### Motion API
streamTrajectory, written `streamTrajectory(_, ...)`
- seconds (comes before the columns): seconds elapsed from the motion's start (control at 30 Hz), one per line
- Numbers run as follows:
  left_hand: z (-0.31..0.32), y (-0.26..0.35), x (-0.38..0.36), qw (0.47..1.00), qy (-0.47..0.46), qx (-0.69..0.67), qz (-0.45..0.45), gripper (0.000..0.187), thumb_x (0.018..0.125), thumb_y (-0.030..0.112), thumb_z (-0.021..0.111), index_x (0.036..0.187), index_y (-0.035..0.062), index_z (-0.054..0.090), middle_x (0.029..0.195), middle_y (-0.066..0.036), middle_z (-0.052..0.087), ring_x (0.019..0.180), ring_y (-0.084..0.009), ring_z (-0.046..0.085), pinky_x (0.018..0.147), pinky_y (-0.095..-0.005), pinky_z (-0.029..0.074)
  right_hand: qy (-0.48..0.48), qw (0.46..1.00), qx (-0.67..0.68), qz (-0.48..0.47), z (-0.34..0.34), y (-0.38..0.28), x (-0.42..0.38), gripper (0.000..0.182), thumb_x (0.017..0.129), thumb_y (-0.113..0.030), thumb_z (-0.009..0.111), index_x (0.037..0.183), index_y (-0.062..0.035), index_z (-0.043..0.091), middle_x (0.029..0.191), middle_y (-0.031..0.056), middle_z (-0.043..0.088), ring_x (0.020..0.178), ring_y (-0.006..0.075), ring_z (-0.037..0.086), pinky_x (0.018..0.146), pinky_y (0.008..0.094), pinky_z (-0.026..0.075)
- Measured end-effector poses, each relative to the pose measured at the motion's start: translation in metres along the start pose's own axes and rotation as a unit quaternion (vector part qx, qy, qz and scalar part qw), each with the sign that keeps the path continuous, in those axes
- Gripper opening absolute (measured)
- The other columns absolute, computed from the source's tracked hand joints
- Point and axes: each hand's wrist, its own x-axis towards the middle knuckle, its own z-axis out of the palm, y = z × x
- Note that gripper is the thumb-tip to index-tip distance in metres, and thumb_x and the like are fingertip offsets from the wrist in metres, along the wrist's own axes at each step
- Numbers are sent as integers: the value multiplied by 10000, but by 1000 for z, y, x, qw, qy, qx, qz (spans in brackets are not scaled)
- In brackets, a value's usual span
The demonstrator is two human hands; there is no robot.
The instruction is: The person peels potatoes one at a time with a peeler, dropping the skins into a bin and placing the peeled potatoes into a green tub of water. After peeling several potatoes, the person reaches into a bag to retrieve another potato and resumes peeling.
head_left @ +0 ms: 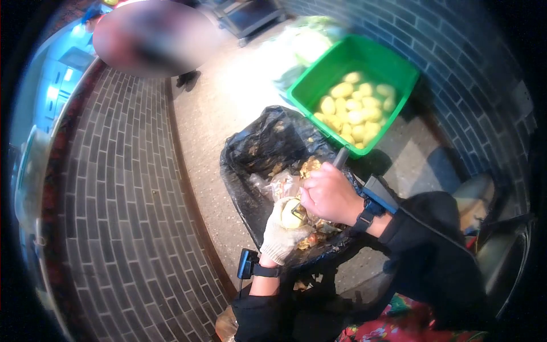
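Observation:
My left hand (283, 227), in a whitish knit glove, is closed around a peeled pale-yellow potato (289, 219). My bare right hand (332, 194) grips a peeler (341, 157); its grey handle sticks out past the fist and its head lies against the potato. Both hands are over a black plastic bag (242, 159) that stands open, holding brown peelings (311, 166) and some clear plastic. Beyond the bag, a green bin (401, 74) contains several peeled potatoes (356, 115).
A pale plastic sack (302, 45) lies behind the green bin. Brick walls rise on the left (131, 182) and right (456, 51), with speckled floor (205, 97) between. Another person (162, 37), blurred, is at the back, near a dark wheeled cart (250, 20).

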Motion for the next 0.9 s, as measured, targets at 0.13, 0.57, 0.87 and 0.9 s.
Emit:
streamTrajectory(0.13, 0, -5, 1, 998, 9, 65, 11, 692, 608, 45, 823, 1221, 68, 502, 1067, -51, 608, 964, -160, 586, 864, -308, 494, 8, 1000, -16, 2, 6, 9, -6, 253, 810, -94, 606, 567, -86, 537, 589, 40, 529, 641, 233, 536, 660, 365, 407)
streamTrajectory(0.57, 3, 13, 11, 995, 58, -50, 64, 668, 687, 217, 848, 1246, 62, 515, 1148, -104, 612, 1038, -199, 593, 910, -339, 490, -95, 987, -129, 34, -15, 21, 1, 234, 812, -159, 537, 598, -73, 569, 598, 144, 567, 630, 330, 545, 623, 459, 395)
streamTrajectory(0.87, 30, -10, 33, 978, 143, -127, -87, 729, 603, 324, 783, 1190, -3, 502, 1014, -186, 647, 917, -272, 642, 784, -349, 520, -90, 975, -201, 30, -4, 192, -56, 381, 970, -204, 454, 721, 83, 490, 623, 192, 494, 571, 263, 451, 523, 430, 363)
streamTrajectory(0.9, 29, -4, 33, 975, 158, -127, -89, 673, 602, 293, 781, 1142, -17, 527, 999, -188, 647, 881, -252, 642, 741, -346, 526, -253, 929, -152, 222, -23, 145, -24, 131, 924, -57, 489, 982, -33, 603, 830, 143, 583, 783, 288, 567, 727, 420, 465)
